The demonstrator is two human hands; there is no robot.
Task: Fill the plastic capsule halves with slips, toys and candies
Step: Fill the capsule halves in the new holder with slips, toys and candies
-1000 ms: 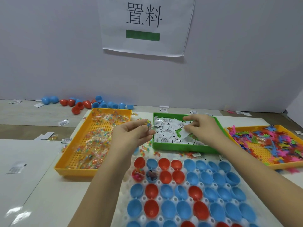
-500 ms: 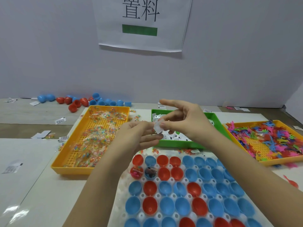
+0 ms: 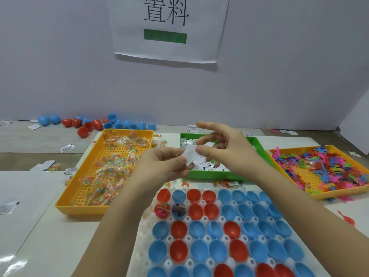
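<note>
My left hand [image 3: 162,166] pinches a white paper slip [image 3: 189,156] above the near edge of the green tray [image 3: 209,175] of slips. My right hand [image 3: 227,150] hovers just right of it with fingers spread, its thumb tip against the slip. Below them a white holder [image 3: 139,236] carries several red and blue capsule halves. One red half [image 3: 162,210] has candy in it, and the blue half [image 3: 179,209] beside it has dark contents. The orange tray [image 3: 79,209] on the left holds candy packets. The orange tray [image 3: 339,193] on the right holds colourful plastic toys.
Loose red and blue capsule halves [image 3: 89,124] lie along the back wall at the left. Stray slips [image 3: 67,147] and candy packets are scattered on the table left of the trays. A red toy [image 3: 346,218] lies on the table at the right.
My right hand rose from the green tray with a slip and brought it to my left hand. Its fingers have now spread while my left hand holds the slip.
</note>
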